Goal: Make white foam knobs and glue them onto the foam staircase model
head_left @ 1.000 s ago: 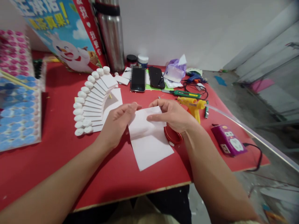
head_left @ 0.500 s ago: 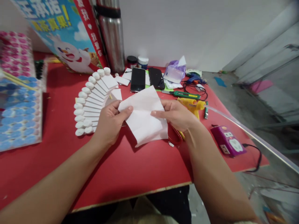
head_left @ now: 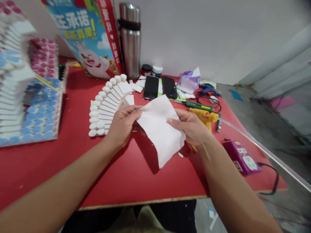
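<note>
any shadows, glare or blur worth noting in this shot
In the head view, the paper throws a dark shadow on the red table; also in the head view, pale highlights run down the flask, and the floor towards the right edge looks dim and soft.

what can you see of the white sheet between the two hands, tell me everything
The thin white paper-like sheet looks plain, roughly four-sided and softly creased, its lower left edge wavy. It slants above the smooth red tabletop, casting a shadow, with one corner pointing away from the person and another toward them. The left hand pinches its left corner; the right hand grips its right side, thumb across the upper face. Its underside is hidden.
</note>
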Demonstrator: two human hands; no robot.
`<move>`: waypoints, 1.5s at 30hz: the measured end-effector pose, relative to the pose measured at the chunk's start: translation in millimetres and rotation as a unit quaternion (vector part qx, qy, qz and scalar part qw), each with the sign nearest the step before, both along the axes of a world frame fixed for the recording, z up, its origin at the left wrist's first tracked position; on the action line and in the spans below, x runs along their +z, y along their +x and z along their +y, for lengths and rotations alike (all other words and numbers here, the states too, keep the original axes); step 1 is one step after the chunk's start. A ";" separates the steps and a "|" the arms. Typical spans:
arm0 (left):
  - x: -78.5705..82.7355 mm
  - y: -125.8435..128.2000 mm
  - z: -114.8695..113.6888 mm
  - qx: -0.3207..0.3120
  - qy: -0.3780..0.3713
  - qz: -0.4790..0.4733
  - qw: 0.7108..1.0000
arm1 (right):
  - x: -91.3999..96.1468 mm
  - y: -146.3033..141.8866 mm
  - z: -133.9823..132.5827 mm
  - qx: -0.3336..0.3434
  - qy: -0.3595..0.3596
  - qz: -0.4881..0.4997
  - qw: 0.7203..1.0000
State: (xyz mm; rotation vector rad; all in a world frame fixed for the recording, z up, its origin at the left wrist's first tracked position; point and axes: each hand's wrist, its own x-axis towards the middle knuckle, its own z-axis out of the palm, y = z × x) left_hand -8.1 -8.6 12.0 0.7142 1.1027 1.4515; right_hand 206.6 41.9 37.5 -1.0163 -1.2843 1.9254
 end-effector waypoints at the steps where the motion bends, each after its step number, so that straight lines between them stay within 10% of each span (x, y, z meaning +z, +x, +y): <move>1: 1.6 1.0 1.1 0.000 -0.007 0.004 1.000 | -2.7 0.9 0.7 -0.010 0.010 0.004 1.000; 35: 3.7 -15.3 -5.6 -0.187 -0.030 0.048 0.981 | -9.4 13.3 -6.6 -0.010 0.159 -0.117 0.980; 45: 10.0 -16.9 -10.9 -0.119 0.008 0.171 0.978 | -2.2 4.2 -7.5 -0.006 0.055 -0.132 0.990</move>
